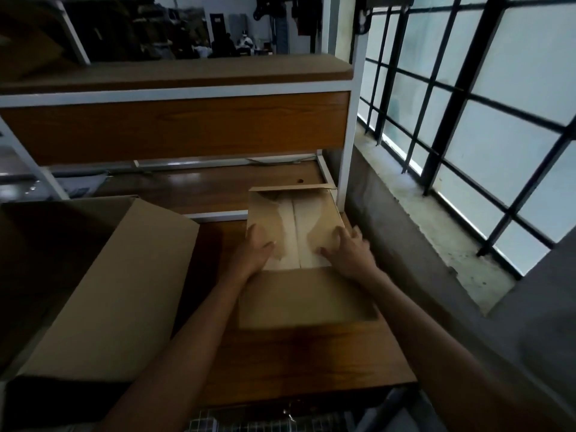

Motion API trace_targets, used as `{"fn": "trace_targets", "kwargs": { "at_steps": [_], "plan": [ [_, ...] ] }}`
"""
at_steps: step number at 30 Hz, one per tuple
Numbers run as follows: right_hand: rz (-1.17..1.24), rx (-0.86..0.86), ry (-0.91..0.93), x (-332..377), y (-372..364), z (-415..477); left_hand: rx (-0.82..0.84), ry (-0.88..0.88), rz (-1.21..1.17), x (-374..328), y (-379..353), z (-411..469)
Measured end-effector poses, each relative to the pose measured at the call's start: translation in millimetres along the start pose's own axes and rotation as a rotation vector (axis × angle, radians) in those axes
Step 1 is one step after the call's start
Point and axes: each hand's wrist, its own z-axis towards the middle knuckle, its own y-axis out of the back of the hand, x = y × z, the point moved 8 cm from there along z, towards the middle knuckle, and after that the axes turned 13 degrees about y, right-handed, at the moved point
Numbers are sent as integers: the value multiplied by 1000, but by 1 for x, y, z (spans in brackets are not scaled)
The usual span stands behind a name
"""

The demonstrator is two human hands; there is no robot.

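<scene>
Your small box [293,219] sits on the wooden table [311,353], at its far right end, close to the grey wall under the window [498,88]. Its far end reaches the white frame of the shelf [174,129].

The two inner flaps are folded down and meet along a pale strip in the middle. Torn patches show on both. The near flap [305,297] lies open and flat towards you, over the table. The far flap [293,188] stands up at the back edge.

Your left hand [257,247] rests flat on the left flap [265,213]. Its fingers are straight and close together, pointing away from you, with the thumb stretched out to the right across the cardboard. It holds nothing.

Your right hand [349,251] lies on the right flap [318,213], near that corner. Its fingers are spread wide and the thumb points left onto the flap. The fingertips reach the right edge of the box. They are blurred, so you cannot tell whether they hook over that edge or only press on it.

A big box [109,275] stands on the left side of the table, tilted and open, apart from the small one. Your left forearm passes between the two.
</scene>
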Motion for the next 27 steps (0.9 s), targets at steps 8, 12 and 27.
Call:
{"fn": "trace_targets", "kwargs": {
  "at_steps": [8, 12, 27],
  "plan": [
    [172, -89, 75, -6, -17, -49, -7, 55, -10, 33, -10, -38],
    [27, -63, 125, -7, -8, -62, -130, 10, 172, 42, -3, -68],
    [-395, -143, 342, 32, 15, 111, -284, -225, 291, -43, 25, 71]
  ]
}}
